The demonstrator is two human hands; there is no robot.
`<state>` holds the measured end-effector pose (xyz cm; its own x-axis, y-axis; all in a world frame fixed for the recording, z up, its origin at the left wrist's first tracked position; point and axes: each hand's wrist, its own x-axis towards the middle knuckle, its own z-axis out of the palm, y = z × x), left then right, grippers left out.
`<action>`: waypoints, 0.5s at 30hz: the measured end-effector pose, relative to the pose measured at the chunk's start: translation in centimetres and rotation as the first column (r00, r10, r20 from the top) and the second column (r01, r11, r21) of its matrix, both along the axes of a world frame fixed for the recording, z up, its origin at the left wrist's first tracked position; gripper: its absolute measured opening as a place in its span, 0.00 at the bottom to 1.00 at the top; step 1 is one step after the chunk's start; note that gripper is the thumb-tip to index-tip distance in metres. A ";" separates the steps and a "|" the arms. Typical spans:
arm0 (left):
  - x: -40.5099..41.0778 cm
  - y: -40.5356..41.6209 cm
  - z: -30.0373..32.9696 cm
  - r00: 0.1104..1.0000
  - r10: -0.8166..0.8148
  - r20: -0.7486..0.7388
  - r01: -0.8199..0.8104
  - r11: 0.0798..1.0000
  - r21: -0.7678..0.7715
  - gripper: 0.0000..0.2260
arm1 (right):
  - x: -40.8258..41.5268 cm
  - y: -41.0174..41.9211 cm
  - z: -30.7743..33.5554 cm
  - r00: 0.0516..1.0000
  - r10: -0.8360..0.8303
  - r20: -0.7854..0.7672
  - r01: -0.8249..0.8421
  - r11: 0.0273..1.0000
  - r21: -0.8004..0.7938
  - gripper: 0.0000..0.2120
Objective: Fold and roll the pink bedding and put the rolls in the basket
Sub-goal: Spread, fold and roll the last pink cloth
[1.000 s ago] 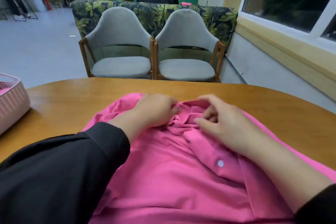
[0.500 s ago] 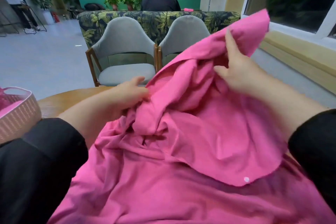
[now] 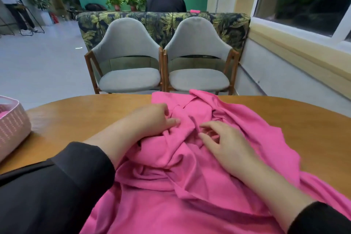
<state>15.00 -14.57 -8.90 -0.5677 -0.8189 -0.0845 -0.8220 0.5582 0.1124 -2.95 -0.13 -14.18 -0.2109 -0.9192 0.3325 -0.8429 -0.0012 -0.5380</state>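
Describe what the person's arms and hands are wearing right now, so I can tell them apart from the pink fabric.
Both arms wear loose black long sleeves, pushed up so the forearms are bare. The left sleeve fills the lower left; the right sleeve shows only its cuff. The left hand and right hand are bare: no gloves, rings or watch visible.

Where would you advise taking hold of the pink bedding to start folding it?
Probably the far flat edge of the pink bedding, from above with both hands. It lies smooth near the table rim there, while the middle is bunched under the left hand and right hand.
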 end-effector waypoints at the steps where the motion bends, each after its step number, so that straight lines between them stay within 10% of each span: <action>1: -0.2 -0.1 -0.8 0.998 0.045 -0.053 -0.040 0.996 0.080 0.24 | -0.5 0.3 0.4 0.995 -0.100 -0.015 0.100 0.995 -0.028 0.15; 6: 1.1 -0.8 -2.6 0.977 0.202 -0.062 -0.191 0.970 0.151 0.23 | -4.7 1.3 1.9 0.888 -0.302 -0.345 0.446 0.749 0.490 0.26; 12: 1.8 -0.1 0.6 0.935 0.194 -0.295 -0.158 0.977 0.141 0.10 | -5.1 -0.2 5.3 0.948 -0.307 -0.077 0.297 0.780 0.550 0.16; 15: 3.9 -3.0 5.3 0.331 0.408 -0.851 -0.247 0.908 0.339 0.11 | -7.6 -2.4 10.0 0.886 -0.462 -0.026 0.463 0.883 0.073 0.11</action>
